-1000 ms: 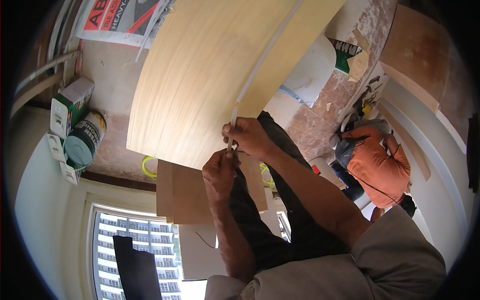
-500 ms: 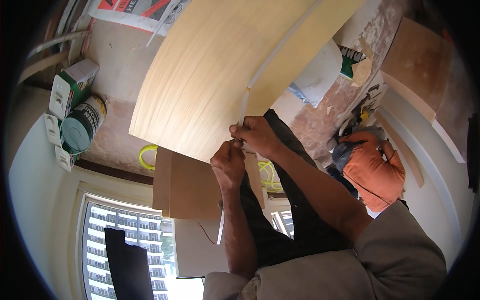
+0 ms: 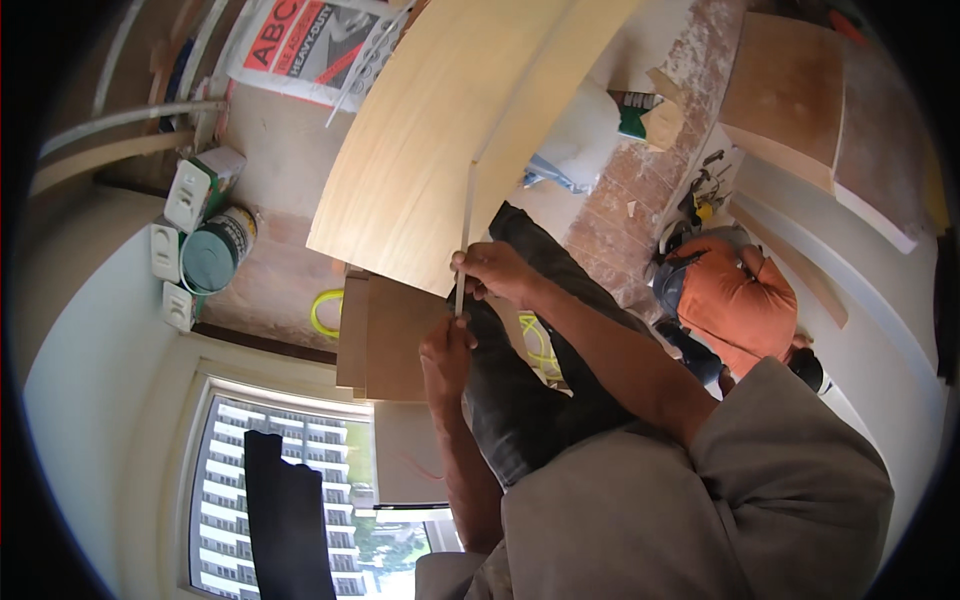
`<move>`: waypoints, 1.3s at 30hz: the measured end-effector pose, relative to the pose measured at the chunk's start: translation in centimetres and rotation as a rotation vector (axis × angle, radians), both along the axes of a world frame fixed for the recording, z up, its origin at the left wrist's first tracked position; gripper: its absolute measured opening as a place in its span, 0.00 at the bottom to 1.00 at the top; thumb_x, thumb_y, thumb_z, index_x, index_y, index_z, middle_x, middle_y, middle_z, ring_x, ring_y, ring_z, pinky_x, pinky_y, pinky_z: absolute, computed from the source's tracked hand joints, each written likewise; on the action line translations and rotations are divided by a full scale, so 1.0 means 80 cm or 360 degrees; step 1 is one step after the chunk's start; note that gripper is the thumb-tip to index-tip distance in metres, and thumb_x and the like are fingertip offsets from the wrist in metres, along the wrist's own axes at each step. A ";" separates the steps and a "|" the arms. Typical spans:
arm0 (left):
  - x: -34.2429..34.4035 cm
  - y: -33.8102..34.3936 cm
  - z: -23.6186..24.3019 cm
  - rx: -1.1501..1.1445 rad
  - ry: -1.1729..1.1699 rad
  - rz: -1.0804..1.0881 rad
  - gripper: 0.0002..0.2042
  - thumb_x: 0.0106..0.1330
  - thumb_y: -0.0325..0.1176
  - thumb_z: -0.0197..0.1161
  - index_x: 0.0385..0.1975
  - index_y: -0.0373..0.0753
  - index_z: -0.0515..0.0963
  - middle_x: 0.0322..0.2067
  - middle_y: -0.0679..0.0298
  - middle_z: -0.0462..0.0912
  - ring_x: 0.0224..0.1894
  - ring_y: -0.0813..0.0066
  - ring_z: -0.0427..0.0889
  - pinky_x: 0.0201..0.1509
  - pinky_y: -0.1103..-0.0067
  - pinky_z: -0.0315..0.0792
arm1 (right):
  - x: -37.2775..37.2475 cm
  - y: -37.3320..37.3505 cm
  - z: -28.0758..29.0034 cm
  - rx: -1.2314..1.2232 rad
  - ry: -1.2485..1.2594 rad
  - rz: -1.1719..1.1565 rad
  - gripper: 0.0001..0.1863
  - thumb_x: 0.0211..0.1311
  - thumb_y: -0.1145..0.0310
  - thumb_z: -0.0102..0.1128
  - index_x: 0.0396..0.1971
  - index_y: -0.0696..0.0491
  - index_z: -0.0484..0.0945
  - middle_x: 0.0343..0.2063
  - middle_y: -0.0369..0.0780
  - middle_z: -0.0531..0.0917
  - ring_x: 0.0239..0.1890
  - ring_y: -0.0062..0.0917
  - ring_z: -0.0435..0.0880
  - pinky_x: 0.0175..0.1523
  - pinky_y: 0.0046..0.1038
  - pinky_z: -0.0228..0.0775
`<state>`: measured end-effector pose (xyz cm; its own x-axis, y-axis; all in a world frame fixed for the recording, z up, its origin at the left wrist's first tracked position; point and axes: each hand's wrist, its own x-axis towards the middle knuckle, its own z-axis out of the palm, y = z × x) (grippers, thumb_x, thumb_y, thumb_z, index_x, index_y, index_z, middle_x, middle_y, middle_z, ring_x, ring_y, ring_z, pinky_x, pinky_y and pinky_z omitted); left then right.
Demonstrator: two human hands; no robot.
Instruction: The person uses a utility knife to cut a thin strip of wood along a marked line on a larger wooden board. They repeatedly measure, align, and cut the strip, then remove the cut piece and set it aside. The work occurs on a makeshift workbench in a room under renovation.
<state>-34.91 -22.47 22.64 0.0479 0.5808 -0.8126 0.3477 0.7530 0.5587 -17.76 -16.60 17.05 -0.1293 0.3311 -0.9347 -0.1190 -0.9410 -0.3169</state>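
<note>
A narrow pale strip (image 3: 470,205) runs down over the face of a light wood-veneer board (image 3: 400,150) and past its near edge. My right hand (image 3: 497,272) pinches the strip between thumb and fingers, close to the board's lower right corner. Below it, my left hand (image 3: 447,352) has its fingers closed at the strip's lower end. A short straight length shows between the two hands. The fingertips of my left hand are partly hidden. The board reaches away from me and beyond the top of the picture.
Brown panels (image 3: 405,340) stand under the board near a yellow-green hose (image 3: 326,313). Left lie a teal-lidded bucket (image 3: 215,250) and boxy cans (image 3: 200,190); a printed sack (image 3: 310,55) lies beyond. A person in orange (image 3: 730,300) crouches at right, near tools (image 3: 708,200).
My hands were together on the strip; now they are apart, the left lower and the strip straight between them. The view has shifted, and the crouching person has changed posture slightly.
</note>
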 end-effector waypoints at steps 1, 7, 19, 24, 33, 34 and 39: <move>0.001 0.003 0.008 -0.0042 -0.0007 0.0014 0.14 0.75 0.35 0.54 0.36 0.33 0.83 0.19 0.65 0.78 0.19 0.81 0.74 0.23 0.77 0.67 | -0.005 -0.003 0.016 -0.0010 0.0009 -0.0024 0.21 0.69 0.50 0.67 0.33 0.56 0.82 0.27 0.35 0.82 0.27 0.19 0.81 0.29 0.24 0.73; -0.003 0.023 0.056 -0.0413 -0.0138 0.0164 0.14 0.75 0.36 0.54 0.35 0.34 0.84 0.19 0.63 0.81 0.17 0.77 0.75 0.22 0.75 0.68 | -0.027 -0.016 0.040 0.0170 -0.0010 -0.0181 0.17 0.72 0.57 0.64 0.32 0.58 0.83 0.21 0.35 0.79 0.22 0.19 0.76 0.27 0.27 0.68; -0.014 0.043 0.123 -0.0226 -0.0139 0.0000 0.14 0.76 0.36 0.54 0.38 0.33 0.83 0.19 0.63 0.81 0.16 0.77 0.76 0.20 0.78 0.69 | -0.037 -0.011 0.125 0.0113 0.0175 -0.0181 0.15 0.71 0.63 0.65 0.29 0.59 0.83 0.20 0.37 0.80 0.19 0.20 0.74 0.25 0.26 0.65; -0.056 0.004 0.151 -0.0298 -0.0211 -0.0085 0.15 0.77 0.37 0.53 0.40 0.32 0.83 0.20 0.62 0.81 0.17 0.79 0.74 0.20 0.79 0.67 | -0.042 -0.013 0.114 0.0150 0.0098 -0.0281 0.14 0.71 0.64 0.65 0.28 0.60 0.82 0.20 0.38 0.80 0.19 0.21 0.74 0.25 0.26 0.65; -0.057 0.001 0.157 -0.0077 0.0013 -0.0051 0.13 0.74 0.34 0.54 0.33 0.33 0.83 0.17 0.62 0.78 0.16 0.74 0.74 0.20 0.74 0.66 | -0.053 -0.003 0.150 -0.0002 0.0307 -0.0345 0.14 0.71 0.61 0.65 0.28 0.55 0.82 0.20 0.35 0.77 0.20 0.20 0.72 0.26 0.27 0.62; -0.056 0.007 0.163 -0.0095 0.0012 -0.0033 0.13 0.73 0.33 0.54 0.31 0.33 0.83 0.18 0.59 0.80 0.17 0.70 0.77 0.22 0.70 0.69 | -0.054 -0.010 0.155 0.0011 0.0368 -0.0186 0.12 0.70 0.60 0.67 0.30 0.54 0.82 0.21 0.34 0.76 0.20 0.19 0.70 0.27 0.28 0.62; -0.094 -0.005 0.134 0.1016 0.0369 -0.1782 0.06 0.64 0.33 0.61 0.30 0.40 0.83 0.32 0.54 0.83 0.35 0.54 0.84 0.40 0.62 0.77 | -0.088 -0.040 0.146 0.0159 0.0107 -0.0375 0.11 0.68 0.60 0.65 0.29 0.50 0.83 0.18 0.33 0.76 0.17 0.20 0.67 0.20 0.31 0.55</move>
